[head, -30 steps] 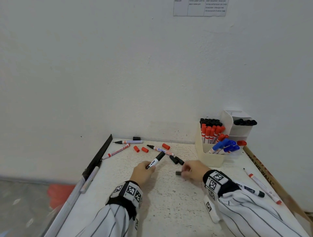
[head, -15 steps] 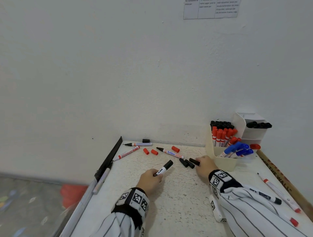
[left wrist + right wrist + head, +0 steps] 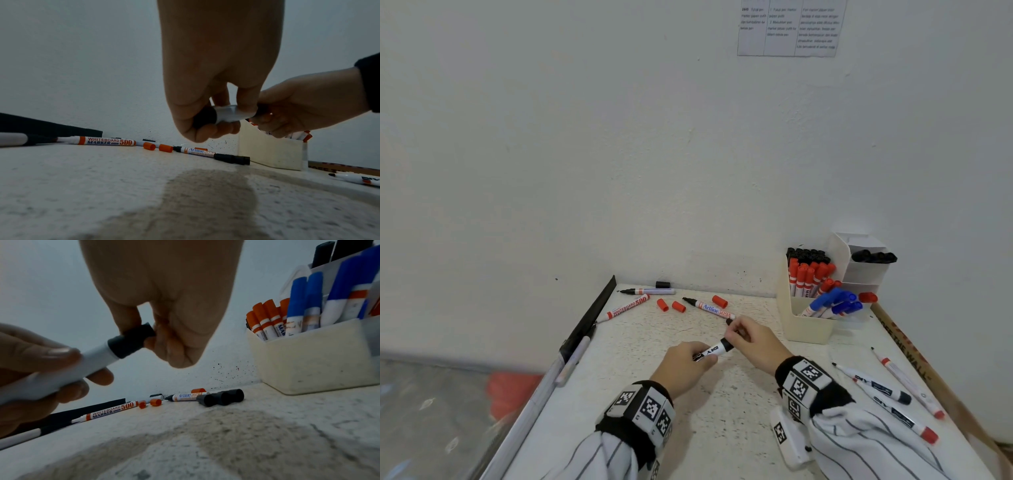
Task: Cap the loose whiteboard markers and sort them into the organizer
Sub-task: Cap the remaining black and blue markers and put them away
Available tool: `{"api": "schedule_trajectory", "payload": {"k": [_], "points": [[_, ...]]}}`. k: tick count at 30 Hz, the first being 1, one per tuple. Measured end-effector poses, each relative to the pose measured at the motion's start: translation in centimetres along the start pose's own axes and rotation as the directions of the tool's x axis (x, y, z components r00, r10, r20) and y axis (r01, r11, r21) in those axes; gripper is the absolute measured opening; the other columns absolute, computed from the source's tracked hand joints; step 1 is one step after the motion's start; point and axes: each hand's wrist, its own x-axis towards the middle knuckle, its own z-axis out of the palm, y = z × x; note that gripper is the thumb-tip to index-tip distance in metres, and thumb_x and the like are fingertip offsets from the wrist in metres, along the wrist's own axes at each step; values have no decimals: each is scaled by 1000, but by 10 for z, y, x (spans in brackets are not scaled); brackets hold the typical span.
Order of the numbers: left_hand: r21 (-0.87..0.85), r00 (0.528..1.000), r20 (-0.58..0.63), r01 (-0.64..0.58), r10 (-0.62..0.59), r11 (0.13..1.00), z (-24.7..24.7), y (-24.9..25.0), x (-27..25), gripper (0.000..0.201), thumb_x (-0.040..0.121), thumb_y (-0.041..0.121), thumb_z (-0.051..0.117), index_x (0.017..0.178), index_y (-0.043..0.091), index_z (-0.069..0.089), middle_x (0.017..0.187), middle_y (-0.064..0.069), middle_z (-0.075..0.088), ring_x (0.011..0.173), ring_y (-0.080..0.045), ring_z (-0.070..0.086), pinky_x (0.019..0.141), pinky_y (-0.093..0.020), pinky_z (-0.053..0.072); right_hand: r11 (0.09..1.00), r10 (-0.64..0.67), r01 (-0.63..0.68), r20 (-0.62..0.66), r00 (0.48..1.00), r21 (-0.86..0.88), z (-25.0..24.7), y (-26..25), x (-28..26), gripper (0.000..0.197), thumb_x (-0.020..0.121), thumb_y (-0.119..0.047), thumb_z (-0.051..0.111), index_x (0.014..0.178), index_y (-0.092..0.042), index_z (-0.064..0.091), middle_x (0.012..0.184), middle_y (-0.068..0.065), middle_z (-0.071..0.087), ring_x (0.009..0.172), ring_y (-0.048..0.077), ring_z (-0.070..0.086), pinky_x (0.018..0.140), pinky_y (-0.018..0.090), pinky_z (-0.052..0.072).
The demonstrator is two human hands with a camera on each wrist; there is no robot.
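My left hand (image 3: 703,356) grips the white barrel of a black marker (image 3: 714,350) just above the table's middle. My right hand (image 3: 734,337) pinches the black cap (image 3: 131,340), which sits on the marker's far end. The wrist views show the barrel (image 3: 232,113) in the left fingers and the right thumb and forefinger on the cap. The cream organizer (image 3: 804,322) stands at the back right with black, red and blue markers in it. An uncapped Artline marker (image 3: 714,309) and two black caps (image 3: 221,396) lie just beyond my hands.
A Whiteboard 500 marker (image 3: 628,306), a grey marker (image 3: 650,291), three red caps (image 3: 678,306) and a black cap (image 3: 663,284) lie at the back left. Three more markers (image 3: 876,385) lie right of my right sleeve. A black strip (image 3: 589,318) lines the left edge.
My right hand left the black caps by the organizer and came back to the marker, now pinching a black cap on its end. The left hand kept hold of the marker.
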Motion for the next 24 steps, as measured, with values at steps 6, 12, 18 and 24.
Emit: {"api": "schedule_trajectory", "payload": {"k": [6, 12, 18, 24], "points": [[61, 999, 7, -54, 54, 997, -5, 6, -11, 25, 94, 29, 52, 113, 18, 63, 85, 4, 58, 70, -6, 48, 59, -13, 36, 991, 105, -104, -9, 994, 88, 3, -1, -12, 33, 94, -37, 48, 69, -16, 51, 62, -2, 44, 54, 11, 38, 54, 22, 30], [22, 998, -16, -58, 59, 998, -7, 6, -21, 12, 94, 29, 50, 87, 24, 58, 69, 7, 51, 60, -6, 44, 58, -18, 35, 976, 46, -55, 47, 998, 211, 7, -12, -19, 13, 94, -19, 49, 83, -25, 52, 69, -4, 46, 57, 9, 39, 57, 21, 33], [73, 997, -33, -72, 75, 995, -10, 8, -29, 15, 94, 32, 49, 95, 23, 61, 69, 8, 53, 64, -9, 48, 63, -24, 38, 938, 188, -194, 48, 981, 287, 13, -26, -23, 32, 97, -29, 40, 69, -16, 47, 60, 0, 40, 50, 10, 34, 48, 21, 27], [250, 988, -94, -94, 121, 964, -7, 19, -38, 21, 94, 37, 46, 97, 24, 62, 68, 8, 53, 63, -10, 48, 57, -25, 36, 981, 195, -195, -74, 978, 5, 13, -34, -25, 46, 96, -30, 40, 52, -15, 37, 54, -2, 34, 49, 11, 32, 48, 24, 23]]}}
